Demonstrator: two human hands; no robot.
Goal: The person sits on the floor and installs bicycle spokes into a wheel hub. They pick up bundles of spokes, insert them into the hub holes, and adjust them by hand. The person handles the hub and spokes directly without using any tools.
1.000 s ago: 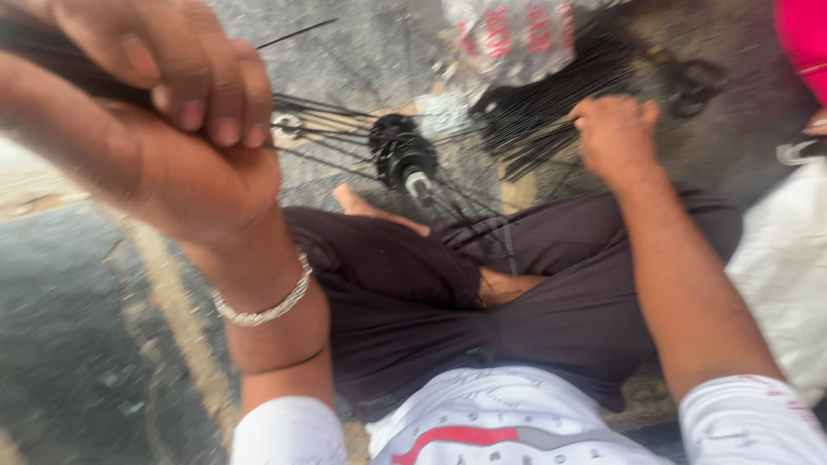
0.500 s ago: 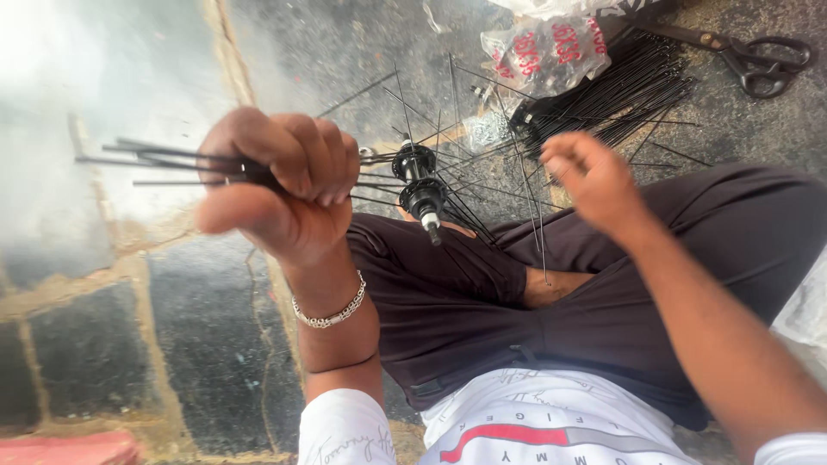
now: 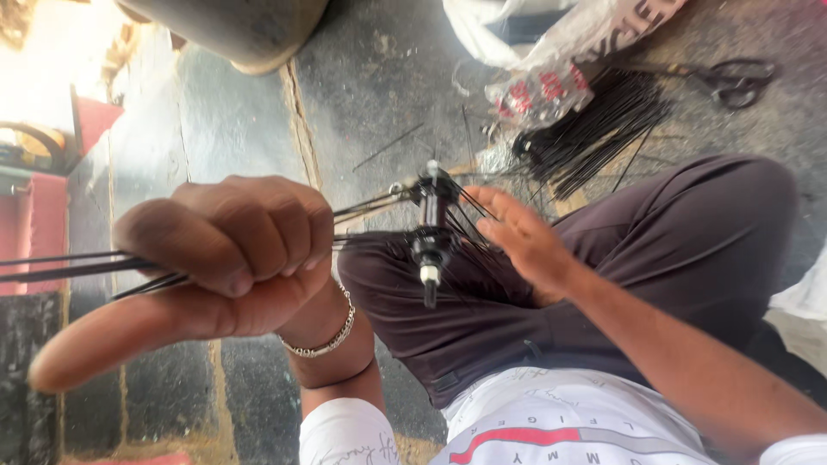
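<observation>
A bundle of thin black spokes [image 3: 77, 267] is clamped in the closed fist of the left hand [image 3: 220, 258], thumb stretched out below it; the spokes could slide through that grip, or bend where they fan out, if the fist is pulled too far from the wheel hub [image 3: 431, 232], which stands upright over the lap, just beyond the knuckles; the right hand [image 3: 521, 241] is held open beside the hub, fingers spread among the spokes there, nothing gripped; loose spokes [image 3: 594, 138] lie farther off on the floor.
</observation>
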